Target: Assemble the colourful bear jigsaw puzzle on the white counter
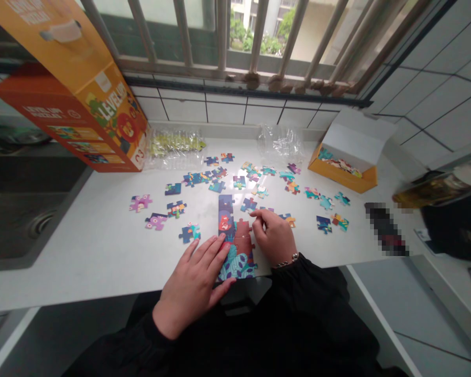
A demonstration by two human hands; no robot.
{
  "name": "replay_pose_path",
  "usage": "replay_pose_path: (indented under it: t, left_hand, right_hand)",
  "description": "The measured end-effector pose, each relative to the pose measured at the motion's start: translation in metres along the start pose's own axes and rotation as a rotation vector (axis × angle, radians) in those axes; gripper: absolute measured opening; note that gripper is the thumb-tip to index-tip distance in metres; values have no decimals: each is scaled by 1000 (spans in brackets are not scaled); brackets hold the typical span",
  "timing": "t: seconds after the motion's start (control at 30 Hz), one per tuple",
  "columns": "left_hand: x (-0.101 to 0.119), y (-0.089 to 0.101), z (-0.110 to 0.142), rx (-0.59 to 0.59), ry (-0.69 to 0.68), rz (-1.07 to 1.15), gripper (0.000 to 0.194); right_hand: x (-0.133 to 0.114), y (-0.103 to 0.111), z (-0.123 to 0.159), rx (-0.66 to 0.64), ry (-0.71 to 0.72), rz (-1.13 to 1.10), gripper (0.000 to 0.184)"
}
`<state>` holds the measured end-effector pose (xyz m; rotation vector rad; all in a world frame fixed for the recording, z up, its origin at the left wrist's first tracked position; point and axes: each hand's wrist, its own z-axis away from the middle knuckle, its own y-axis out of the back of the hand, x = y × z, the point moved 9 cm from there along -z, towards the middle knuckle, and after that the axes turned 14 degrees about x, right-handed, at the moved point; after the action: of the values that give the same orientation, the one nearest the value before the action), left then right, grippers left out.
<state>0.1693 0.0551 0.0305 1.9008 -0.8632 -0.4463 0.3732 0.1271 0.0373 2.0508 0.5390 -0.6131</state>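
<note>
A strip of joined puzzle pieces [232,230] lies on the white counter [101,251] just in front of me. My left hand [196,283] rests flat on the counter with fingers stretched out, its fingertips on the strip's left edge. My right hand [272,235] sits at the strip's right side with fingers curled in a pinch against a red piece [243,233] of the strip. Several loose puzzle pieces [219,178] are scattered beyond the hands.
An orange puzzle box [81,94] leans at the back left beside a sink [19,220]. Clear plastic bags [172,144] lie by the tiled wall. A small open yellow box [343,165] with pieces stands at the right. A bottle [439,191] lies at the far right.
</note>
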Motion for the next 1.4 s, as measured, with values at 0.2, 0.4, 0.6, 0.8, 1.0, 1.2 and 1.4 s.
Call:
replay_pose_path:
  t: [0.2,0.4,0.6,0.8,1.0,1.2,1.4]
  left_hand:
    - [0,-1,1,1,14,14,68]
    - [-1,-2,1,-1,4,-1,65]
    - [1,0,-1,19,-23,-24,65]
    - [1,1,0,15,-23,-25,65]
    - [1,0,0,13,-20,-24,65]
    - [-1,0,1,23,8,11,65]
    - [0,1,1,25,-2,8,65]
  right_hand:
    - [0,-1,0,53,62,176,30]
    - [1,-6,4,26,61,220,32]
    - [2,-2,1,37,55,217,19]
    - [3,-3,2,14,46,212,15]
    - [0,-4,2,12,46,206,26]
    - [1,-20,10,-64,70,255,60]
    - [5,-18,8,-35,55,193,55]
